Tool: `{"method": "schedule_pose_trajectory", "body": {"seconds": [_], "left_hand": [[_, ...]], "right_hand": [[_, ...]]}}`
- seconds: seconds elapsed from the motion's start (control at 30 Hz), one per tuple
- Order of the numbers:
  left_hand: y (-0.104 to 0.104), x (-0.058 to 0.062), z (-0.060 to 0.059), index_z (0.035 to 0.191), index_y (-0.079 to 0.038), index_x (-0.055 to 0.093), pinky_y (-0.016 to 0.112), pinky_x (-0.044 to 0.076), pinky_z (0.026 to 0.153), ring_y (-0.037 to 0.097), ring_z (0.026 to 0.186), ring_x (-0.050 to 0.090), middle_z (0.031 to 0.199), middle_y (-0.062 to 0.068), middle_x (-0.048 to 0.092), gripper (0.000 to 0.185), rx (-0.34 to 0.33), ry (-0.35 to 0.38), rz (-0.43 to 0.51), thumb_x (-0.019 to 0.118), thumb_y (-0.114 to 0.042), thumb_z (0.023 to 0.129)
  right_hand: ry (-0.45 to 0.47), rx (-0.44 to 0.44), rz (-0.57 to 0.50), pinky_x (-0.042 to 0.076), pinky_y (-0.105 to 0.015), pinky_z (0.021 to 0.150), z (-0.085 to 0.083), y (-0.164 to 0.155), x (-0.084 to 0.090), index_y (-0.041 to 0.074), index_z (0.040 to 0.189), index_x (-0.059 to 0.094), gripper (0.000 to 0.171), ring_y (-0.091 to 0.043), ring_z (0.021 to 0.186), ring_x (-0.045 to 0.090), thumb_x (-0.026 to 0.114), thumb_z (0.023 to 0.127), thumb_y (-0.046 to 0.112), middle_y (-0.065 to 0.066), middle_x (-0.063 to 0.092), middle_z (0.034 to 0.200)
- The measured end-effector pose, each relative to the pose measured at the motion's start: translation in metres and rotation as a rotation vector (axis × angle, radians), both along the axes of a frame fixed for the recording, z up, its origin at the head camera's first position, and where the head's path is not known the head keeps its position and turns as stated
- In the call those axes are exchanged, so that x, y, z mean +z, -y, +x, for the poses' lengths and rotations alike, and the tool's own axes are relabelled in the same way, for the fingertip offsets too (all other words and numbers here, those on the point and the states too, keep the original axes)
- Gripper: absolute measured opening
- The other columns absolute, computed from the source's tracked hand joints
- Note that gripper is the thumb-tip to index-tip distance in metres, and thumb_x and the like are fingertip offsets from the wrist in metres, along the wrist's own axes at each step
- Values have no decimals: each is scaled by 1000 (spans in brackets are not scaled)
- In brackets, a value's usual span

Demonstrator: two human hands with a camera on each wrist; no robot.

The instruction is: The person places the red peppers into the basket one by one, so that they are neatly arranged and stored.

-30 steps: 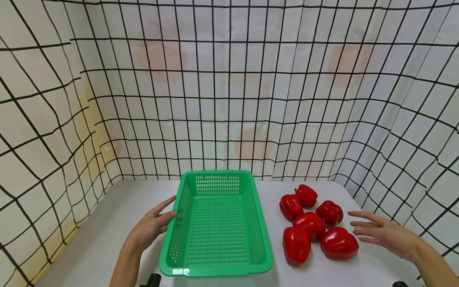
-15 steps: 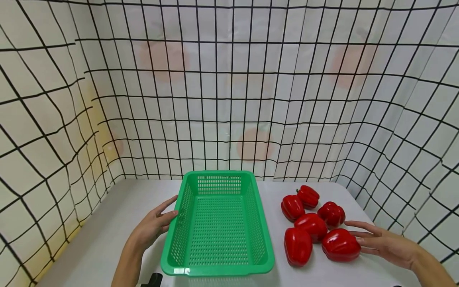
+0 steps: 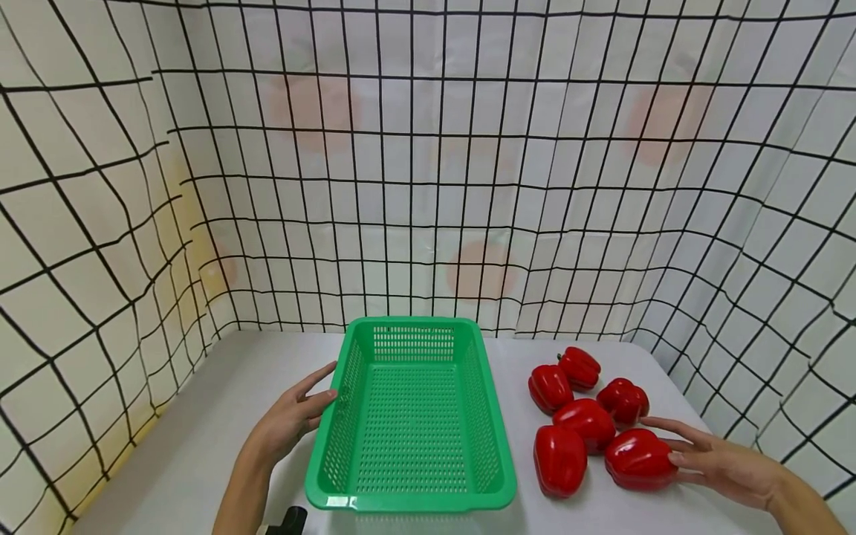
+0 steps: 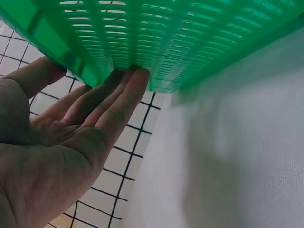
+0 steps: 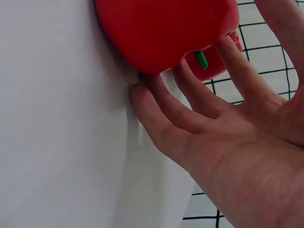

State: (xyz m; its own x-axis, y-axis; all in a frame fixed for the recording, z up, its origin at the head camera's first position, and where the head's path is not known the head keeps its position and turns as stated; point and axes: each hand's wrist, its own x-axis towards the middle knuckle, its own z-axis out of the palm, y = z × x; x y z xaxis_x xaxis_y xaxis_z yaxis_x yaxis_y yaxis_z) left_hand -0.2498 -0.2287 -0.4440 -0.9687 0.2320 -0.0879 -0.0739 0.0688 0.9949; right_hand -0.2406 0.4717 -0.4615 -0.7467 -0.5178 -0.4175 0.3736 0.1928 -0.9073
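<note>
A green plastic basket (image 3: 411,501) stands on the white table. At its left side my left hand (image 3: 287,423) has its thumb at the rim and extended fingers against the outer slotted wall (image 4: 185,42). Several shiny red bell peppers lie to the right of the basket. The nearest one on the right is a large bell pepper (image 3: 640,459), and my right hand (image 3: 722,464) reaches in beside it. In the right wrist view the spread fingers (image 5: 156,114) are right at the underside of that bell pepper (image 5: 166,28), not curled round it.
Other bell peppers lie close together: one at the front left (image 3: 560,461), one in the middle (image 3: 585,423), the rest behind. A white wall with black grid netting (image 3: 428,186) closes off the back and both sides of the table (image 3: 194,446).
My right hand has moved left and down to the nearest right bell pepper, its fingers now at that pepper's side. The left hand keeps its place at the basket; the view has shifted slightly.
</note>
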Motion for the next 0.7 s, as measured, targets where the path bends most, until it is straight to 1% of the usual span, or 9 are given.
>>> {"method": "schedule_pose_trajectory", "body": {"seconds": [0.17,0.27,0.37,0.47,0.6,0.7], "left_hand": [[-1,0,0,161,-19,28,43,57,100,31,112,71,134,23,62,73,17,-16,-23,65,-32,100],[-3,0,0,161,-20,31,45,57,99,31,112,71,137,24,60,72,35,-21,-27,66,-32,99],[-3,-1,0,160,-20,31,46,57,98,31,112,71,139,25,59,72,49,-18,-17,67,-31,99],[-2,-3,0,161,-21,31,45,58,98,32,111,71,139,25,58,72,47,-7,0,67,-31,99],[-1,-5,0,161,-23,31,44,58,97,32,111,71,139,25,59,73,47,-5,15,68,-31,98],[-1,-6,0,160,-23,32,45,58,97,32,112,71,141,23,58,73,55,-10,14,69,-32,98]], "right_hand": [[23,-8,-28,49,-52,109,2,-1,-4,35,153,43,50,-16,124,54,41,108,13,7,54,140],[43,-10,-60,50,-49,109,3,-2,-7,37,149,48,48,-16,123,55,41,108,12,7,55,138],[57,-5,-90,51,-47,109,3,-3,-9,40,144,53,48,-15,123,56,41,108,11,6,57,137],[62,8,-101,51,-46,109,3,-4,-10,41,142,55,48,-16,123,56,40,108,10,5,58,137],[58,12,-86,51,-46,108,2,-5,-12,39,144,53,48,-16,123,56,41,108,10,4,57,138],[49,-6,-48,51,-46,108,3,-5,-13,36,147,51,48,-16,122,56,44,107,10,3,56,138]]}}
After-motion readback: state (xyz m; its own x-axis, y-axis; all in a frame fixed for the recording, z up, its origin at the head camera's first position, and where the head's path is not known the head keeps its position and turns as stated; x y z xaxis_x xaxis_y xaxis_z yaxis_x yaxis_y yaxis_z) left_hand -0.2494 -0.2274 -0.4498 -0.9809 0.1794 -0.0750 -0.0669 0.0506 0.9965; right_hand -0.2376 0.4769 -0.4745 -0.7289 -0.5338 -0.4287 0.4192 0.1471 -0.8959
